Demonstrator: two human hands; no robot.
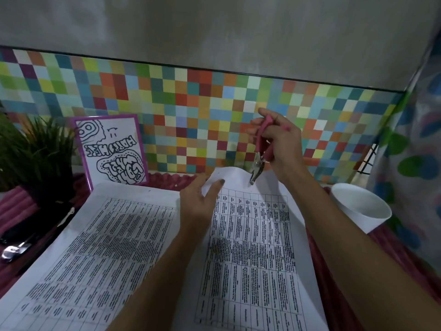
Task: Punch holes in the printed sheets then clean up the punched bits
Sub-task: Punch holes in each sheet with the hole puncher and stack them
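A white cup [360, 206] flanks the sheets right; plant [35, 154] and frame [112, 149] left.

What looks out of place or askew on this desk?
The purple-framed drawing leaning against the tiled wall stands upside down; its bubble lettering is inverted. The printed sheet buckles upward at its top edge where the left hand holds it under the hole punch.
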